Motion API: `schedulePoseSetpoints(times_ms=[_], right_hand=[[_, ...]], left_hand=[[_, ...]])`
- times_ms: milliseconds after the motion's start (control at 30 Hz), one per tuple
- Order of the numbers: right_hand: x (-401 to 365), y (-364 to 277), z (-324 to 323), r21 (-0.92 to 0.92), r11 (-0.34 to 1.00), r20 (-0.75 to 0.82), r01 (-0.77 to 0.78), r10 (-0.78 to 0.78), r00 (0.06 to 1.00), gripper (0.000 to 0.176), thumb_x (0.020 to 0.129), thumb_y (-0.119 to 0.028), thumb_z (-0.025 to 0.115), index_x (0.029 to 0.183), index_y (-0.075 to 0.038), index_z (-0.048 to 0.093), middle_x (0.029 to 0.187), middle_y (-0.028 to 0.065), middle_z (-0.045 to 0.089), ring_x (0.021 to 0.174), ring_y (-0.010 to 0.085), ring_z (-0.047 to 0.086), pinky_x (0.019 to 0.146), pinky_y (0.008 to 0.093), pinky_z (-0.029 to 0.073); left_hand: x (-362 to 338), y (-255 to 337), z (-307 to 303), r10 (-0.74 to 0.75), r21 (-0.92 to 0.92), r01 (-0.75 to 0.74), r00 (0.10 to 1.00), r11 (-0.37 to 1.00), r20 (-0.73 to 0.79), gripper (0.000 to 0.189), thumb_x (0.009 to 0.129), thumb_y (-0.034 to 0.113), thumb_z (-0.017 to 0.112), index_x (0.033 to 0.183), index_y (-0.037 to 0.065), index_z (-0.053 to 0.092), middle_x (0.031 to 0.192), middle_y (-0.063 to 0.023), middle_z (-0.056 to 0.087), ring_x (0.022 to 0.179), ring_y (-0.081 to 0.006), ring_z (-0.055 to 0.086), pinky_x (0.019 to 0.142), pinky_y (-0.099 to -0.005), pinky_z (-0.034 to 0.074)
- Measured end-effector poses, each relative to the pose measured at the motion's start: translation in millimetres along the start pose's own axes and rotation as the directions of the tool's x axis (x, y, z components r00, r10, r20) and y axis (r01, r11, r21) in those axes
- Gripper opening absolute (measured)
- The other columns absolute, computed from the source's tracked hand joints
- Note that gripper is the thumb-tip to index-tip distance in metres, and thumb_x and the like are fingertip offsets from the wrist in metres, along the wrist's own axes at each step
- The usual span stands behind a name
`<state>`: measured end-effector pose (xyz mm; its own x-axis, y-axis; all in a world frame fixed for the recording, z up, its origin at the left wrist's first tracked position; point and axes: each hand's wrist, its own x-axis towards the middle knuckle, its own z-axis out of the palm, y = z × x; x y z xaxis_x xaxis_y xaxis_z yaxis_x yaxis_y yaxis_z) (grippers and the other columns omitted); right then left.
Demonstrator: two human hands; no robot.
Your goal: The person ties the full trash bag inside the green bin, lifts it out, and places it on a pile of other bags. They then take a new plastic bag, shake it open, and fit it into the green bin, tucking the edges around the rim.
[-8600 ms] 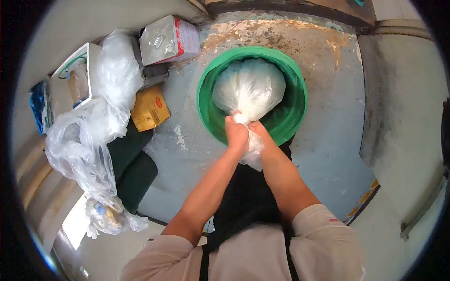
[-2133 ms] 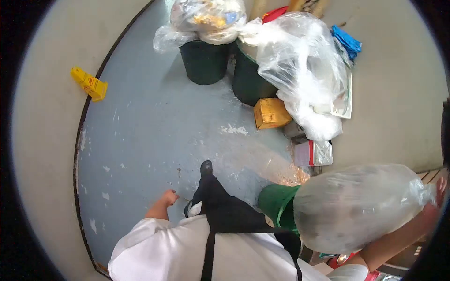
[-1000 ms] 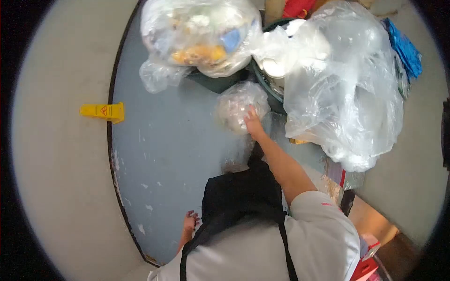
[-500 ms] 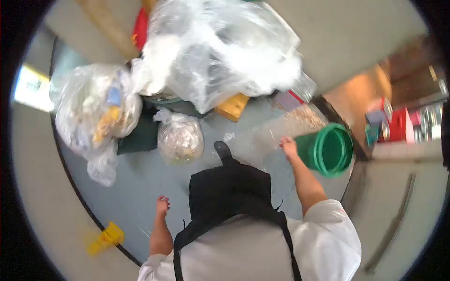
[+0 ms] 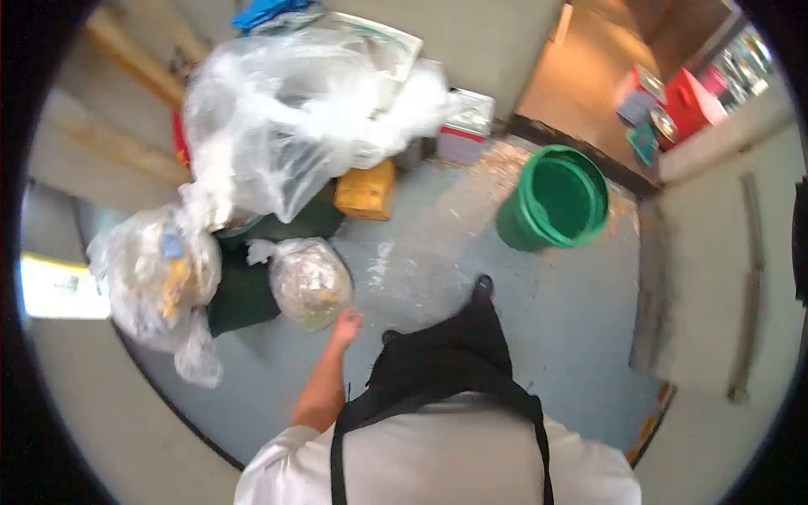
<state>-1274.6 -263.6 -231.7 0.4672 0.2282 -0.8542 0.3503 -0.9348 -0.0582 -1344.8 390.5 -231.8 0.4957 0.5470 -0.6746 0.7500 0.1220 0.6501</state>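
Observation:
My left hand hangs low in front of me, beside the lower right edge of a small tied clear bag of waste. Blur hides how its fingers lie and whether it touches the bag. My right hand is out of sight. Up and to the right, a green round bin stands on the floor with its open top showing.
A large clear plastic bag is heaped at the upper left, a full clear bag at the far left. A yellow box and a grey-red box stand near the wall. Beyond a doorway is a red container.
The view has turned and shifted. My left hand has moved forward to beside the small bag. My right hand, earlier near the green bin, has left the view.

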Motion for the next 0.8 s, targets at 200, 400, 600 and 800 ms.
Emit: schedulePoseSetpoints(times_ms=[200, 400, 600, 800], right_hand=[[111, 31, -102, 0.909, 0.416, -0.080, 0.006, 0.160, 0.984, 0.011, 0.085, -0.021, 0.060, 0.082, -0.011, 0.059, 0.076, 0.0041, 0.061, 0.071, 0.0205, 0.061, 0.058, 0.0355, 0.046], [158, 117, -324, 0.943, -0.047, -0.282, 0.330, 0.415, 0.865, 0.016, 0.092, -0.028, 0.055, 0.092, -0.012, 0.053, 0.080, 0.0016, 0.056, 0.071, 0.0161, 0.056, 0.057, 0.0298, 0.043], [186, 145, -428, 0.966, -0.060, -0.191, 0.253, 0.494, 0.848, 0.014, 0.093, -0.026, 0.052, 0.097, -0.012, 0.052, 0.082, 0.0011, 0.056, 0.069, 0.0149, 0.055, 0.052, 0.0260, 0.040], [198, 107, -403, 0.974, 0.188, -0.190, 0.127, 0.368, 0.910, 0.014, 0.089, -0.023, 0.055, 0.093, -0.009, 0.056, 0.075, 0.0046, 0.058, 0.063, 0.0169, 0.056, 0.048, 0.0281, 0.041]], left_hand=[[-29, 60, 73, -0.271, 0.379, 0.222, 0.959, 0.898, 0.079, 0.047, 0.083, 0.025, 0.064, 0.122, 0.002, 0.054, 0.101, -0.0177, 0.065, 0.092, -0.0283, 0.063, 0.083, -0.0375, 0.048], [31, 98, 69, 0.369, 0.866, -0.341, 0.908, 0.367, 0.201, 0.054, 0.082, 0.035, 0.063, 0.125, 0.004, 0.052, 0.111, -0.0186, 0.062, 0.100, -0.0334, 0.062, 0.086, -0.0403, 0.048], [43, 343, 20, 0.245, 0.248, -0.141, 0.854, 0.958, -0.459, 0.057, 0.078, 0.028, 0.067, 0.126, 0.002, 0.049, 0.114, -0.0184, 0.061, 0.106, -0.0321, 0.059, 0.093, -0.0398, 0.046], [178, 435, -100, 0.342, 0.362, -0.135, 0.720, 0.922, -0.604, 0.060, 0.082, 0.036, 0.062, 0.127, -0.002, 0.049, 0.122, -0.0223, 0.056, 0.113, -0.0365, 0.054, 0.097, -0.0433, 0.042]])
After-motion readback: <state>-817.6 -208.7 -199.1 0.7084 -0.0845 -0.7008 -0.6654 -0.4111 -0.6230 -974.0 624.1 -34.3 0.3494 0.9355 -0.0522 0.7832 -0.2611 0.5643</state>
